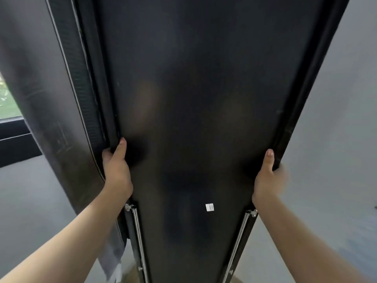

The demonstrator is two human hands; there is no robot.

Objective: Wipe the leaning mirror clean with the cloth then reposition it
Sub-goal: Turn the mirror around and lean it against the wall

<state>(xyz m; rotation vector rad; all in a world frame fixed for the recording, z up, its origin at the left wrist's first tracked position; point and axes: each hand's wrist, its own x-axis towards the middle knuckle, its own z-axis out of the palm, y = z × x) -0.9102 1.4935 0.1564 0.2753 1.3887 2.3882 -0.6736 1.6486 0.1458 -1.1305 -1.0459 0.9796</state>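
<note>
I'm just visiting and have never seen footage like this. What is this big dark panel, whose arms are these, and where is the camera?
No machine here: a person wears one camera on the head, looking forward and down, so you see their own bare arms. The dark panel is the back of the mirror, with a small white sticker on it and metal rails low on both sides. The left hand and right hand each grip a side edge, fingers wrapped behind. A grey cloth hangs below the left forearm. A window shows far left.

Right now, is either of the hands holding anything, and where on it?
Both hold the tall dark-backed mirror by its side edges: left hand on the left edge, right hand on the right edge, thumbs on the back panel.
</note>
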